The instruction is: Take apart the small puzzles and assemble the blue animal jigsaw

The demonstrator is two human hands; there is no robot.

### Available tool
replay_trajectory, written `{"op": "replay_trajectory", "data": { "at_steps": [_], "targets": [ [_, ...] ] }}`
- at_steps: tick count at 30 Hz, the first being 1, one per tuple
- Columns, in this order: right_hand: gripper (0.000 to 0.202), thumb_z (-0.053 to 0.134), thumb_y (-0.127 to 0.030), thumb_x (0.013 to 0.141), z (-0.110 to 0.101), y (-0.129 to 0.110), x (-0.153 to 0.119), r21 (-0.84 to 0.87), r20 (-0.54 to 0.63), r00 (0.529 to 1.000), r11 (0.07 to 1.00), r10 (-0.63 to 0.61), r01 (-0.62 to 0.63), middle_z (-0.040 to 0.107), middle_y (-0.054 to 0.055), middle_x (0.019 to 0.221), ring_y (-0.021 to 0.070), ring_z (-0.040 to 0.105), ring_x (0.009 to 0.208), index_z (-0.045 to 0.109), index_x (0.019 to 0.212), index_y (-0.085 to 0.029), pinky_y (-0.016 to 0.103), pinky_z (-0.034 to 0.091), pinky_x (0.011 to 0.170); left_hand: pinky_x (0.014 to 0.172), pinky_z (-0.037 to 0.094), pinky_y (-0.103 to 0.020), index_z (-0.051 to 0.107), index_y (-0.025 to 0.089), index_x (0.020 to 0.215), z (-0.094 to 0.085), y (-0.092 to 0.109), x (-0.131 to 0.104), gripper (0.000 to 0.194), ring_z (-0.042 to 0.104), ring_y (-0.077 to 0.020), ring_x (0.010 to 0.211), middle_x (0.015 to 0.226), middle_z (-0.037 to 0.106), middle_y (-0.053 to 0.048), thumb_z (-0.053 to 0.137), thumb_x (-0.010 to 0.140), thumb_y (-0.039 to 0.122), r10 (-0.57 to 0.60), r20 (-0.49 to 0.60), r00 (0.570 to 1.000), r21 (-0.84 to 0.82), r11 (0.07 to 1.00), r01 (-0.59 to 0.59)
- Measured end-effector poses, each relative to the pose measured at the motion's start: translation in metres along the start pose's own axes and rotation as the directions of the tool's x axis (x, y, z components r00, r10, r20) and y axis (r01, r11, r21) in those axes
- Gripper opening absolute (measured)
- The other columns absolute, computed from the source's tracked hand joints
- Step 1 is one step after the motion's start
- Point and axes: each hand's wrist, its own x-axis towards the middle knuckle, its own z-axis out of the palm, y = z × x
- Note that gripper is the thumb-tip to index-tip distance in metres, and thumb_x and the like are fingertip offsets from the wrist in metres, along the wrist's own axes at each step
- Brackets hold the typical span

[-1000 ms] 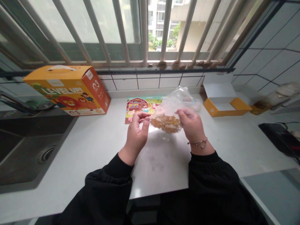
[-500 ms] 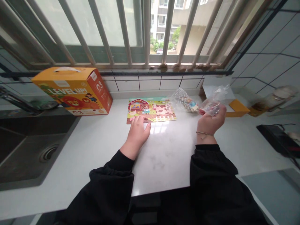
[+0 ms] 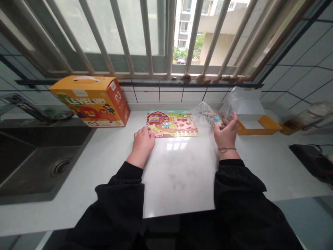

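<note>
A farm picture board (image 3: 173, 124), with a red barn and a spotted cow, lies flat on the counter in front of me. At its lower left corner rests my left hand (image 3: 143, 140), fingers slightly bent and the thumb beside them; it holds nothing that I can see. Over to the right, my right hand (image 3: 227, 131) is closed on a crinkled clear plastic bag (image 3: 231, 100). Small printed pieces (image 3: 214, 118) show in the plastic by its fingers. What lies under the palm is hidden.
An orange LEVEL UP! box (image 3: 91, 102) stands at the back left beside a dark sink (image 3: 33, 166) with a tap. Behind my right hand sits an opened orange and white box (image 3: 260, 126). A black device (image 3: 309, 159) and a jar are farther right.
My left hand has moved left to the board's corner, its fingers closer together. My right hand, with the plastic, has shifted left toward the printed pieces. The view has shifted slightly.
</note>
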Motion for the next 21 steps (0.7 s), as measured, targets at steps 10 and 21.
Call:
{"op": "replay_trajectory", "data": {
  "at_steps": [10, 21],
  "targets": [
    [0.035, 0.054, -0.046, 0.108, 0.001, -0.056, -0.024, -0.015, 0.388, 0.915, 0.993, -0.105, 0.120, 0.073, 0.006, 0.079, 0.0231, 0.067, 0.075, 0.076, 0.095, -0.022, 0.035, 0.052, 0.078, 0.120, 0.050, -0.050, 0.066, 0.012, 0.135, -0.003, 0.002, 0.003, 0.034, 0.072, -0.0384, 0.129, 0.132, 0.079, -0.022, 0.055, 0.106, 0.024, -0.033, 0.039, 0.999, 0.010, 0.999, 0.032],
    [0.032, 0.060, -0.037, 0.106, 0.028, -0.059, -0.032, -0.157, 0.589, 0.808, 0.983, 0.017, 0.094, 0.083, 0.019, 0.115, 0.0326, 0.075, 0.108, 0.079, 0.118, -0.014, 0.043, 0.054, 0.100, 0.112, 0.055, -0.045, 0.065, 0.016, 0.137, -0.002, -0.004, 0.006, 0.034, 0.074, -0.0338, 0.126, 0.132, 0.079, -0.020, 0.061, 0.104, 0.026, -0.132, 0.049, 0.990, -0.139, 0.981, 0.138]
  ]
}}
